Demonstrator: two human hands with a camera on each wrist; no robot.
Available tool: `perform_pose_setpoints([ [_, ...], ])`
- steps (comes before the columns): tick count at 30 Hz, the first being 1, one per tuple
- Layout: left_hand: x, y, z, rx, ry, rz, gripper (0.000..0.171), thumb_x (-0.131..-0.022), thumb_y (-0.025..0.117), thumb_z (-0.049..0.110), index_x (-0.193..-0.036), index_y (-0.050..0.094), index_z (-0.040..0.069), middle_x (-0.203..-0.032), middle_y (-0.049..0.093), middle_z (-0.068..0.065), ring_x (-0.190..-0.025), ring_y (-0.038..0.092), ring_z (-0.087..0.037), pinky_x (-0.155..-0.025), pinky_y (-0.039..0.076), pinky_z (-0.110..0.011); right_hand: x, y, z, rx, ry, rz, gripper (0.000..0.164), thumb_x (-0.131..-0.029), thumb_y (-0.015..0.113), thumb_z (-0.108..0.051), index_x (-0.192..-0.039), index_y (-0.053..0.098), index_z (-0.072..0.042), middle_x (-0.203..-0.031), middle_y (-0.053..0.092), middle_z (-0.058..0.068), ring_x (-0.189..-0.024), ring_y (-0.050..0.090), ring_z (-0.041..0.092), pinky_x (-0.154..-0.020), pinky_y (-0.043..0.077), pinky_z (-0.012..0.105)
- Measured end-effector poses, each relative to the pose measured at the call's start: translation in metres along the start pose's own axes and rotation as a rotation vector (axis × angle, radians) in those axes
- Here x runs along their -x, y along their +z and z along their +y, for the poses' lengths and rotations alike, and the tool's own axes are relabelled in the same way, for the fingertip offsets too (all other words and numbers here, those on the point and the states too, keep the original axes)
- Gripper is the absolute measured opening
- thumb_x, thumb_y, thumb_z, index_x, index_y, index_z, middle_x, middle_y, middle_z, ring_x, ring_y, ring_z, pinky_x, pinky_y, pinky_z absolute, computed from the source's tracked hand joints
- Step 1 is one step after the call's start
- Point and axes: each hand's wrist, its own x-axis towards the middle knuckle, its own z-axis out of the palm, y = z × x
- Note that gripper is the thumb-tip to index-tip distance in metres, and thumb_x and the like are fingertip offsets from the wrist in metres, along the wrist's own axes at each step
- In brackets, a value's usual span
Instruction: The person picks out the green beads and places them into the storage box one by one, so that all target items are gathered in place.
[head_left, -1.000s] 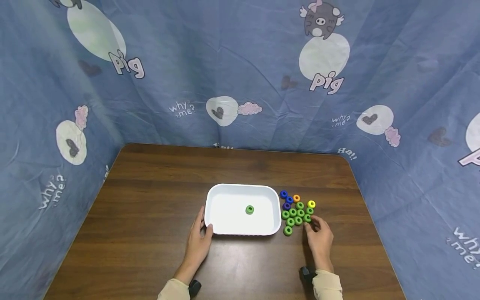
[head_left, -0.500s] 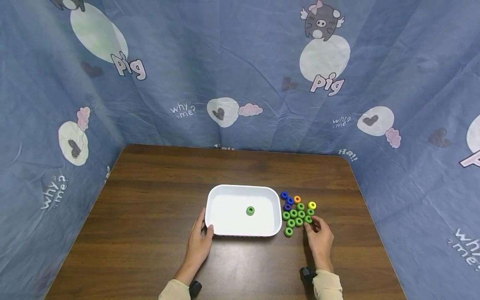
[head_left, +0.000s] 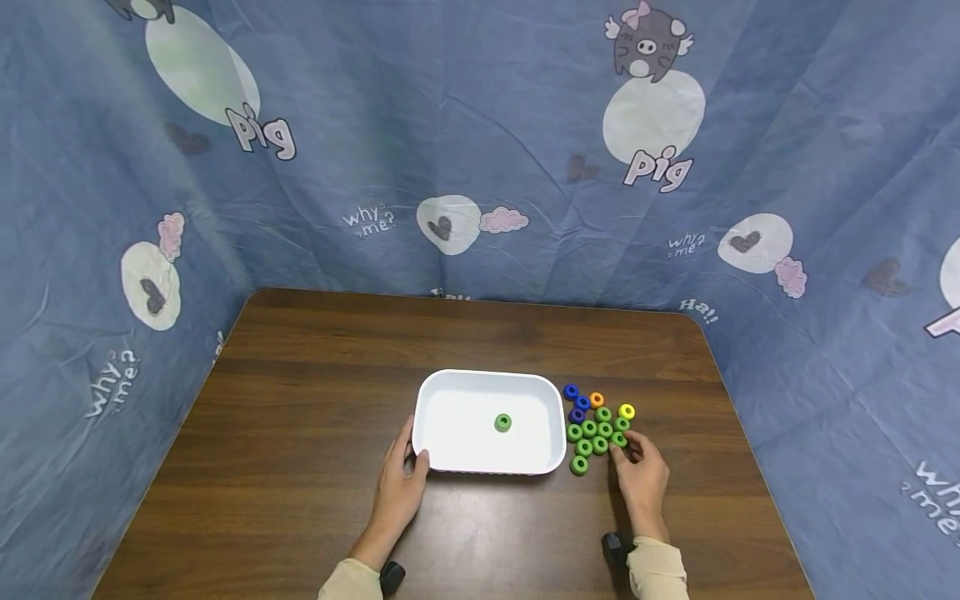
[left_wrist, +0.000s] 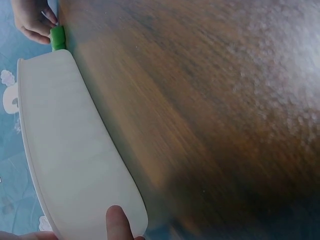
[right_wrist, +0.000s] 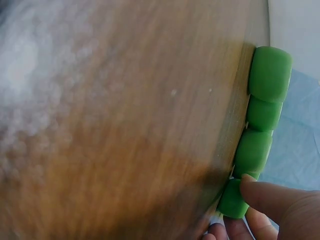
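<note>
A white rectangular tray [head_left: 457, 450] stands on the table, with one thick green ring [head_left: 503, 422] lying inside it. My left hand [head_left: 401, 483] holds the tray's near left corner. Its thumb [left_wrist: 118, 222] lies against the outer wall in the left wrist view. To the right of the tray, my right hand [head_left: 642, 477] pinches a green ring [right_wrist: 232, 199] at the right side of a cluster of similar rings. In the right wrist view the thumb lies on that ring, with fingers at its far side. The fingertips behind it are partly hidden.
Several green rings [head_left: 584, 447] lie close together by the tray's right wall. Blue rings [head_left: 572, 391], an orange ring [head_left: 596, 400] and a yellow ring [head_left: 626, 411] lie at the cluster's far side. Blue patterned cloth [head_left: 480, 150] hangs behind the brown wooden table [head_left: 322, 358].
</note>
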Motion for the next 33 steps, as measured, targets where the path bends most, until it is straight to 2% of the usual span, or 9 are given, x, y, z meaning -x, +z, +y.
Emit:
perform_pose_setpoints([
  [11,0.0003,0.0005,-0.0019,-0.008,0.006,0.000,0.063,-0.100,0.053,0.009,-0.159,0.030,0.011,-0.163,0.034,-0.016,-0.149,0.037,-0.034,-0.121,0.036,-0.048,0.0000,-0.0002,-0.0014,0.019,0.008,-0.018,0.032,-0.090,0.072,-0.009,-0.120,0.067,0.002,-0.119,0.068,0.027,-0.113,0.064,0.041,-0.099,0.054,0.052],
  [33,0.0011,-0.0004,-0.0028,0.009,0.019,0.001,0.063,-0.100,0.053,0.010,-0.159,0.030,0.009,-0.163,0.033,-0.018,-0.149,0.037,-0.034,-0.120,0.036,-0.047,0.0030,0.0011,-0.0014,0.011,0.009,0.002,0.032,-0.090,0.072,-0.008,-0.120,0.067,0.002,-0.119,0.068,0.027,-0.113,0.064,0.040,-0.098,0.054,0.052],
])
